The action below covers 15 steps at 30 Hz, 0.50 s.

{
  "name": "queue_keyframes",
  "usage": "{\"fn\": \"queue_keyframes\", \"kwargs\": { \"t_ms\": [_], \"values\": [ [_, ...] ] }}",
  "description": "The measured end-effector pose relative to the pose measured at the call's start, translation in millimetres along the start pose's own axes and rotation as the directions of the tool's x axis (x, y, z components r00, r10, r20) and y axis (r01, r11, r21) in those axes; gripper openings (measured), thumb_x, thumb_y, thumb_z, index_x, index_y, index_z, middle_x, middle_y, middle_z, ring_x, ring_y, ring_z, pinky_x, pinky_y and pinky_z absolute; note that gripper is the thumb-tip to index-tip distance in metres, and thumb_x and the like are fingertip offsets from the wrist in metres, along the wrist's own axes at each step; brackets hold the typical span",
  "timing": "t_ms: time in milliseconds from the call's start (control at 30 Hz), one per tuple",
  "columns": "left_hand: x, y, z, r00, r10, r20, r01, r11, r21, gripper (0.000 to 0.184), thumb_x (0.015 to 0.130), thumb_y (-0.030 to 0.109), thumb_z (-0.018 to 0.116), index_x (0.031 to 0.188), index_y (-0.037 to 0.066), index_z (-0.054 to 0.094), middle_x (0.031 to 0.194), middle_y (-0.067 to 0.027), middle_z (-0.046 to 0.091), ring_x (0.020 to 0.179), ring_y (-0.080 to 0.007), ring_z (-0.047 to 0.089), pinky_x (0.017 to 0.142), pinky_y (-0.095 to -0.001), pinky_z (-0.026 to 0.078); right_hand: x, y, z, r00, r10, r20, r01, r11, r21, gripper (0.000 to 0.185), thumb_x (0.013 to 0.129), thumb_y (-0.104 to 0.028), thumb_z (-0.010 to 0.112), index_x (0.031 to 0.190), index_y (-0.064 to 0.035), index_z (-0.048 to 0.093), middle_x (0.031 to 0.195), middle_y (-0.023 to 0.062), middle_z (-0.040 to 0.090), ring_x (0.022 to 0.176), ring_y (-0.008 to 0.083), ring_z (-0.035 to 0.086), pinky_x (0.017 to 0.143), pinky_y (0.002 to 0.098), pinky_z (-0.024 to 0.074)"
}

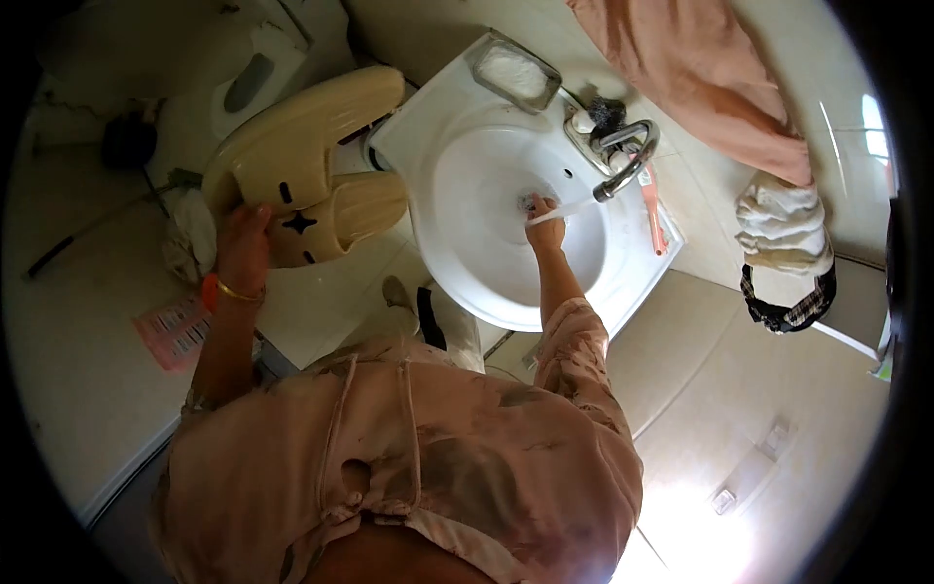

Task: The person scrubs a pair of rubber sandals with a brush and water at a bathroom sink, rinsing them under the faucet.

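A pair of beige slippers (292,195) hangs at the left of the sink, with my left hand (243,255) closed on their near edge. My right hand (545,222) is down inside the white sink basin (467,185), beside the drain. Water runs from the curved metal faucet (632,161) onto or close by the right hand. The right fingers are bent near the drain, and whether anything is between them is too small to tell.
A soap dish (516,73), a dark scrubber (608,115) and a pink brush (653,209) lie on the sink's rim. Pink cloth (710,88) and a white towel (783,222) hang at the right. A pink packet (173,331) is at the left.
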<state>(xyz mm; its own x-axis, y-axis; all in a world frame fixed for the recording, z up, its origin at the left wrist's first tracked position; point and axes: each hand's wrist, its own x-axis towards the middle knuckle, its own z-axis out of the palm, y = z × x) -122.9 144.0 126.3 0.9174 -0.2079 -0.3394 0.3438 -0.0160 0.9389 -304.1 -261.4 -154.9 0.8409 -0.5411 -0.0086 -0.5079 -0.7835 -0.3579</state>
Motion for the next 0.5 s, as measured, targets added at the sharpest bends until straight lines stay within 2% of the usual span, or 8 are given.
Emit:
{"fn": "queue_keyframes", "kwargs": {
  "t_ms": [67,167,300,400,500],
  "values": [
    [9.9,-25.5,-54.2,0.995,0.033,0.094,-0.032,0.999,-0.012,0.017,0.089,0.021,0.057,0.084,0.006,0.057,0.072,0.0054,0.047,0.065,-0.0066,0.042,0.06,-0.0213,0.035,4.6,-8.3,-3.0,0.999,-0.052,-0.012,0.051,0.996,-0.071,0.03,0.074,-0.005,0.056,0.103,-0.0107,0.061,0.1,0.011,0.059,0.086,0.032,0.058,0.074,0.0419,0.0491],
    [-8.2,-14.2,-44.2,0.992,0.105,-0.066,-0.082,0.955,0.286,0.019,0.089,0.023,0.058,0.079,0.008,0.054,0.067,0.0074,0.037,0.06,-0.0045,0.032,0.052,-0.0213,0.026,18.0,-9.2,3.6,0.997,0.007,0.074,0.009,0.977,-0.213,0.025,0.074,-0.005,0.056,0.098,-0.0095,0.06,0.098,0.0112,0.058,0.089,0.0328,0.056,0.075,0.0416,0.0491],
    [-12.9,-38.8,-75.3,0.986,0.071,-0.152,-0.045,0.985,0.168,0.018,0.087,0.024,0.061,0.081,0.007,0.057,0.068,0.0076,0.04,0.061,-0.0034,0.034,0.054,-0.0213,0.028,26.3,-13.3,-5.4,0.974,0.012,0.228,0.044,0.97,-0.241,0.021,0.077,-0.008,0.055,0.098,-0.0097,0.059,0.099,0.0114,0.057,0.093,0.0318,0.056,0.079,0.0412,0.0488],
    [-18.4,-37.2,-80.6,0.987,0.053,-0.15,-0.027,0.986,0.167,0.019,0.087,0.024,0.062,0.088,0.006,0.059,0.073,0.0064,0.046,0.066,-0.0039,0.038,0.058,-0.0221,0.032,21.7,-9.2,-4.3,0.988,-0.026,0.154,0.054,0.982,-0.182,0.02,0.079,-0.007,0.054,0.097,-0.0111,0.06,0.097,0.0107,0.057,0.094,0.0303,0.057,0.079,0.0405,0.0489],
    [-23.3,-33.4,-76.6,0.994,0.083,-0.068,-0.073,0.988,0.134,0.023,0.087,0.024,0.062,0.097,0.004,0.061,0.084,0.0042,0.055,0.076,-0.0053,0.045,0.067,-0.0231,0.036,20.4,-6.9,-1.2,0.989,-0.009,0.146,0.036,0.983,-0.182,0.02,0.079,-0.006,0.053,0.096,-0.0119,0.061,0.097,0.01,0.058,0.094,0.0305,0.057,0.078,0.0405,0.0491]
  ]
}}
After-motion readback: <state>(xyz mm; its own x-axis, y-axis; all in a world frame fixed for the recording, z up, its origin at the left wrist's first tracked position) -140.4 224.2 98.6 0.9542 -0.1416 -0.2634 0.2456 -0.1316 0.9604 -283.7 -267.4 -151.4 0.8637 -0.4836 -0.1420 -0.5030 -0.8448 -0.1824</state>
